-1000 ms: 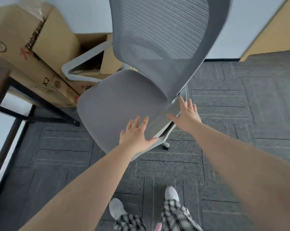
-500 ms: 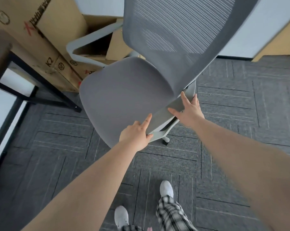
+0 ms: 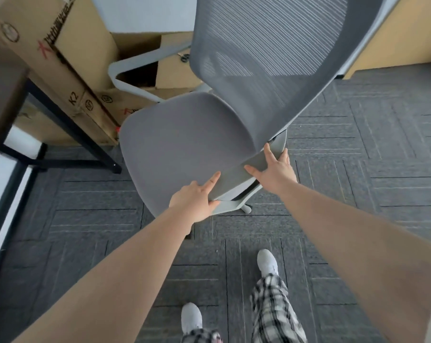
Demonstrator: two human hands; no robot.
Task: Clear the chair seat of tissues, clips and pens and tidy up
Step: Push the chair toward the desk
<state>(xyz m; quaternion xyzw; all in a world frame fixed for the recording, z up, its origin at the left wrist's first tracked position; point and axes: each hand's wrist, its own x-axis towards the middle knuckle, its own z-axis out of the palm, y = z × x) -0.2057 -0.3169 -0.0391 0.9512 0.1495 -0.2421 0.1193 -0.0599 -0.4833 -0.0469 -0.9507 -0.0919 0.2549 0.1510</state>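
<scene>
Left hand (image 3: 193, 201) pinches the near rim of the bare grey fabric chair seat (image 3: 179, 144), centre; right hand (image 3: 275, 173) lies spread on its grey plastic armrest (image 3: 235, 180). Uneven pushing could swing it into far-left brown cardboard boxes (image 3: 61, 45).

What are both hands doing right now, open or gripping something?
Left hand: grips the near edge of the chair, index finger straight.
Right hand: open, fingers spread on the armrest.
</scene>
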